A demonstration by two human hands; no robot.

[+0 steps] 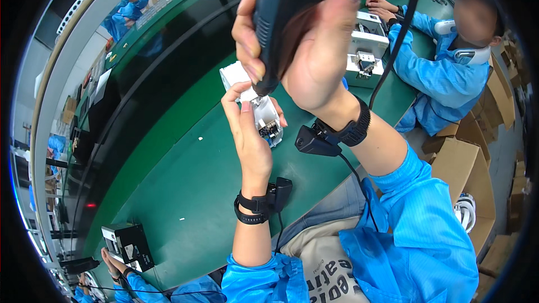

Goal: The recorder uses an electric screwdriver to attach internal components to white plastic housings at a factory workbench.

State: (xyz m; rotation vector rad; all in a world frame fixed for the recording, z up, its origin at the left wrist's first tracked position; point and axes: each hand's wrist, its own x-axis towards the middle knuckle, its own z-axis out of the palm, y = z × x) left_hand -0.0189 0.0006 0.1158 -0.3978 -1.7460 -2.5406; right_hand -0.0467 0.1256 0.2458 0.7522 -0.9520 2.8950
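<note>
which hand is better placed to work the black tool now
Probably the right hand: it grips the black tool, whose tip is over the white part. The left hand is busy holding that part.

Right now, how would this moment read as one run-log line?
left grip: white casing | right grip: black power tool, nose at casing | surface: green table
</note>
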